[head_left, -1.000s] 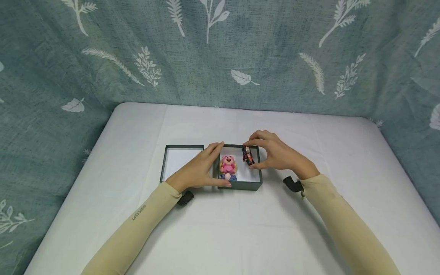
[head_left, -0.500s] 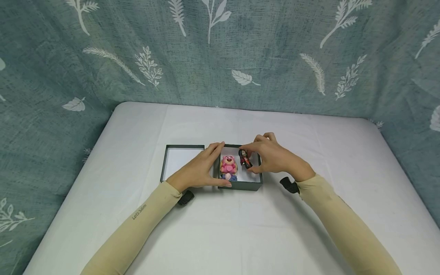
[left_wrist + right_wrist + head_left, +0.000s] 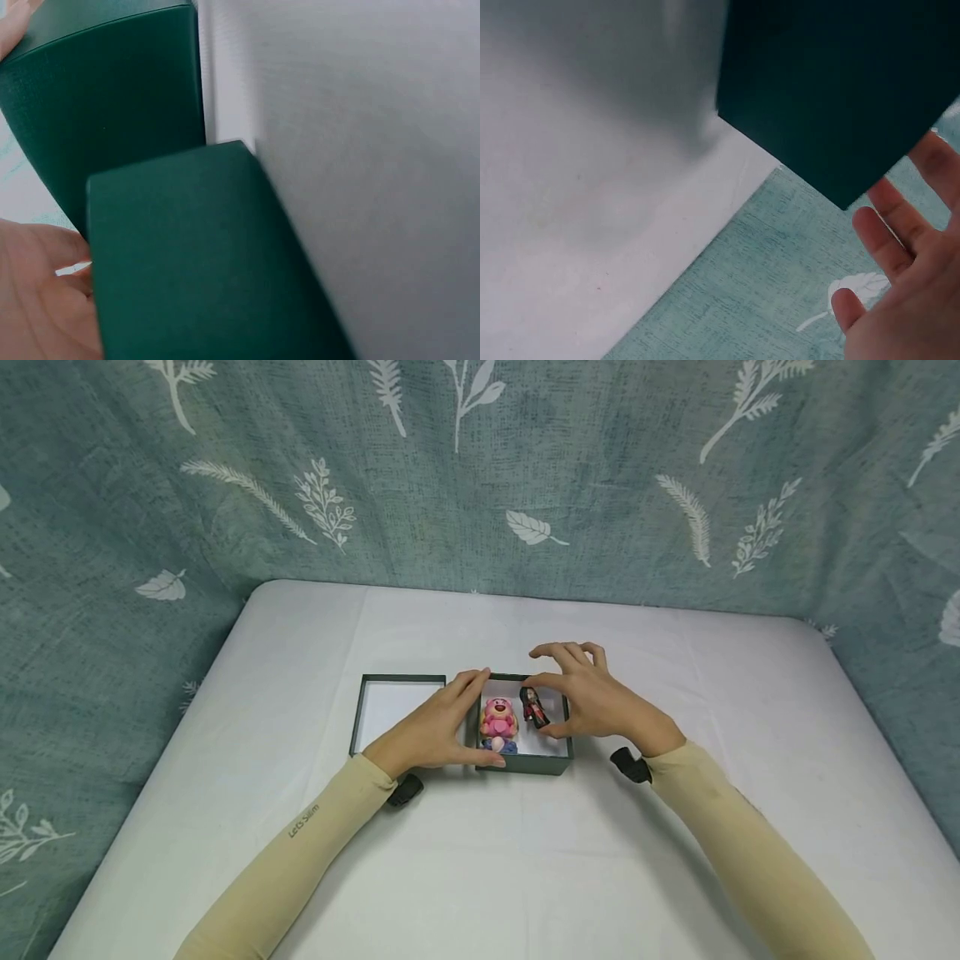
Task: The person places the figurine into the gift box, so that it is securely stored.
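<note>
My left hand [image 3: 427,727] spans the near-left part of a dark green box [image 3: 525,765], fingertips at its far rim and thumb along the front wall. Inside lie a pink bear figurine [image 3: 498,718], a small blue-and-white piece [image 3: 498,746] at the bear's foot, and a black-and-red doll figurine [image 3: 534,708] tilted on the right. My right hand [image 3: 600,702] reaches over the box's right wall, index finger at the doll's head and thumb at its feet, other fingers raised. In the right wrist view the box wall [image 3: 832,97] hides the doll.
A second shallow green-rimmed box half with a white inside [image 3: 397,702] stands just left, partly behind my left hand. A white cloth [image 3: 450,877] covers the table. Green leaf-print fabric [image 3: 480,510] hangs behind. Black wrist straps [image 3: 632,765] show under the sleeves.
My right hand has shifted the doll figurine slightly left and toward me inside the box. Since then its other fingers have lifted and spread. The left hand has stayed in place.
</note>
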`<state>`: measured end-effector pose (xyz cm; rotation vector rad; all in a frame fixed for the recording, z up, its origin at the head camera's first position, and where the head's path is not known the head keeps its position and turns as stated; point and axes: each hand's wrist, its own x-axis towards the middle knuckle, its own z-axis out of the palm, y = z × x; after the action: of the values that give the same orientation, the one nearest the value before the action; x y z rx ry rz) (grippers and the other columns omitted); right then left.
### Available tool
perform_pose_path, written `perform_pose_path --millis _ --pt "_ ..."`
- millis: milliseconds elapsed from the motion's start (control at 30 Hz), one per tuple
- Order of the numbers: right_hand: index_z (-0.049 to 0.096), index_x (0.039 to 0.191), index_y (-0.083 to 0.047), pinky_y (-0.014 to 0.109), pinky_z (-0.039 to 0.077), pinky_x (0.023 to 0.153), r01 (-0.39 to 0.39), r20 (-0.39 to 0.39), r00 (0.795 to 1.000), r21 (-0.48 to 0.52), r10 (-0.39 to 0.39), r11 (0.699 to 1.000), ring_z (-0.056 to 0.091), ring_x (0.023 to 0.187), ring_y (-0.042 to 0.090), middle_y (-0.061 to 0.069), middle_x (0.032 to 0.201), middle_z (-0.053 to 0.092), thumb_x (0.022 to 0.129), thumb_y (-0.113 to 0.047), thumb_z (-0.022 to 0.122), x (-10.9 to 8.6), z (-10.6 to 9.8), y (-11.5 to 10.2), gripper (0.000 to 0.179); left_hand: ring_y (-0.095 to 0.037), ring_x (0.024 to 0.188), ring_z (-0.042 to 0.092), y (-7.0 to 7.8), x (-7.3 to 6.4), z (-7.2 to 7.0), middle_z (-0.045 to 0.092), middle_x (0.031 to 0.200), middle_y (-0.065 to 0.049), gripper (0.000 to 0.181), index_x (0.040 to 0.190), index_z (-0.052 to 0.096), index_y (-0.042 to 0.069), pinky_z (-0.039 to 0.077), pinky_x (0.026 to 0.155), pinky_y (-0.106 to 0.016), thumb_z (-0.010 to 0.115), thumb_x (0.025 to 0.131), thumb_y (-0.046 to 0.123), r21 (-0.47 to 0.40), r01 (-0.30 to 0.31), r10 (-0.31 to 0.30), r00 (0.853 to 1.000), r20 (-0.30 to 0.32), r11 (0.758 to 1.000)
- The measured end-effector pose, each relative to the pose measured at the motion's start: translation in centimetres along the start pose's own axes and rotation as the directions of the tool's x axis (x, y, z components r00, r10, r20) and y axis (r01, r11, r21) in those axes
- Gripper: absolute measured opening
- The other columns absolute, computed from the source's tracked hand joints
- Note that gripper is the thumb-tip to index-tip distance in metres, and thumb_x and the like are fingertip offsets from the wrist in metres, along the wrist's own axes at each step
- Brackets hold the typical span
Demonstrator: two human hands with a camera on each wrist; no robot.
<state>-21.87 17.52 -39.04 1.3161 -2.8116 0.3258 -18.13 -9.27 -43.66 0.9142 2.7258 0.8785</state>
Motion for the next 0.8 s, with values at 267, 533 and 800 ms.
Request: perform_pose_path --millis 267,533,800 --pt "0.067 0.127 -0.021 0.063 0.02 0.101 -0.059 0.108 0.993 0.072 0.051 0.996 0.037 0.133 0.035 0.014 0.145 0.042 0.069 -0.04 0.089 0.7 0.4 0.4 0.064 -0.025 0.145 0.03 -0.1 0.0 0.1 0.021 0.16 -0.001 0.124 0.159 0.004 0.018 0.034 0.116 -0.044 0.07 0.07 0.075 0.002 -0.003 0.003 1.0 0.003 1.0" --pt "0.067 0.127 -0.021 0.062 0.022 0.101 -0.05 0.163 0.986 0.104 0.033 0.993 0.042 0.13 0.035 0.014 0.143 0.046 0.071 -0.041 0.088 1.4 0.6 0.6 0.064 -0.027 0.144 0.031 0.0 0.0 0.0 0.021 0.16 -0.004 0.124 0.159 0.004 0.016 0.034 0.116 -0.044 0.071 0.071 0.073 0.015 -0.012 0.012 1.0 0.003 1.0" --pt "0.067 0.128 -0.019 0.063 0.024 0.101 -0.045 0.206 0.978 0.086 0.026 0.995 0.046 0.127 0.035 0.013 0.141 0.049 0.071 -0.04 0.088 1.8 0.5 0.5 0.064 -0.027 0.145 0.03 0.0 0.0 0.0 0.02 0.16 -0.003 0.123 0.159 0.004 0.017 0.033 0.116 -0.044 0.07 0.072 0.073 0.003 -0.007 0.007 1.0 0.008 1.0"
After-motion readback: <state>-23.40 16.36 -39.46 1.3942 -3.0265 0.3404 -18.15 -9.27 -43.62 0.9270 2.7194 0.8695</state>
